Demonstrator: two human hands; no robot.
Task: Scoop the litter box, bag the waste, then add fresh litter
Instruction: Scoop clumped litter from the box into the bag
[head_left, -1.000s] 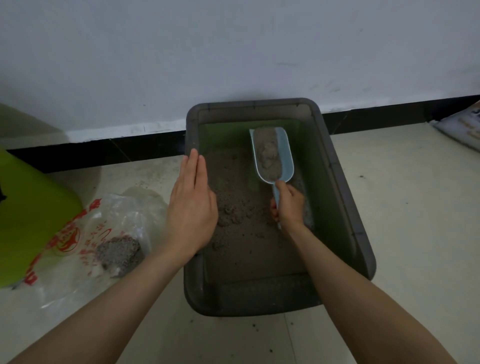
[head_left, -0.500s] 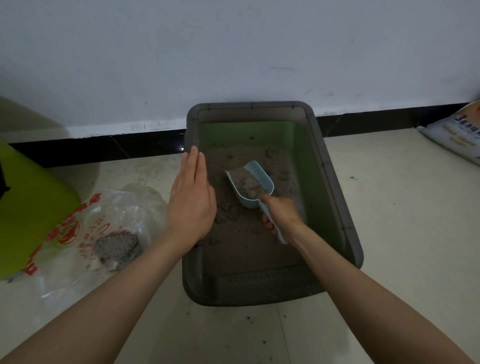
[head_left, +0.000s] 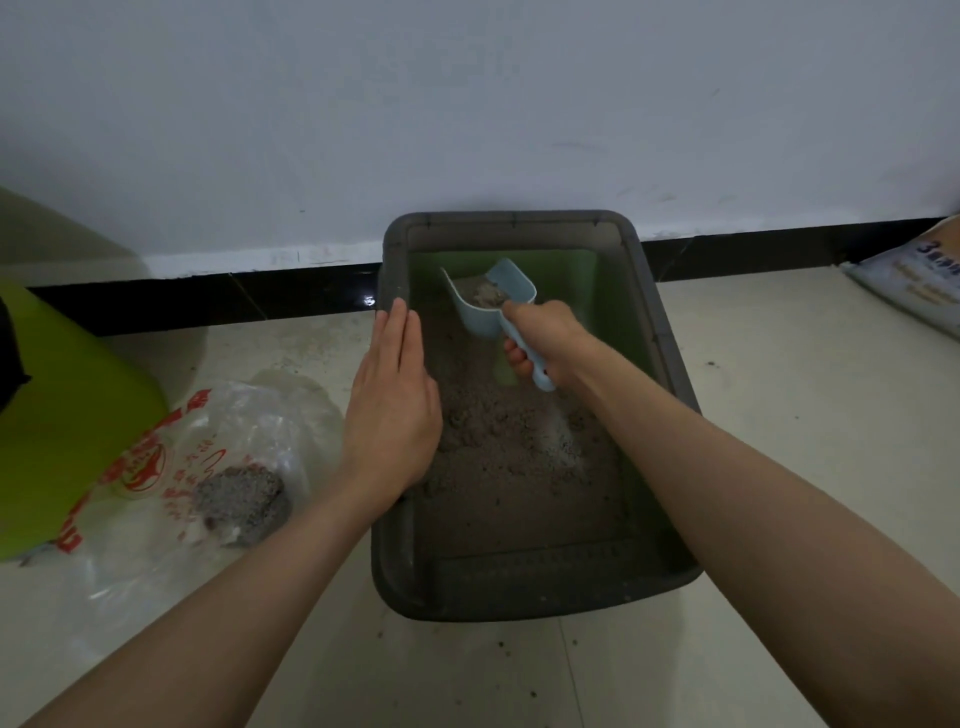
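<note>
A dark grey litter box (head_left: 670, 358) stands on the floor against the wall, with clumpy grey-brown litter (head_left: 514, 457) inside. My right hand (head_left: 545, 338) grips the handle of a light blue scoop (head_left: 491, 299), raised over the far part of the box with some litter in it. My left hand (head_left: 392, 405) rests flat, fingers straight, on the box's left rim. To the left lies a clear plastic bag (head_left: 171, 467) with red print, holding a small pile of grey waste litter (head_left: 241, 501).
A lime green object (head_left: 62, 405) sits at the far left beside the bag. A printed litter sack (head_left: 914, 280) lies at the right edge by the black baseboard. Pale floor tiles with scattered grains surround the box.
The scoop went from the far end down into the middle litter, then rose again toward the far left with a smaller load. My left hand has stayed on the rim.
</note>
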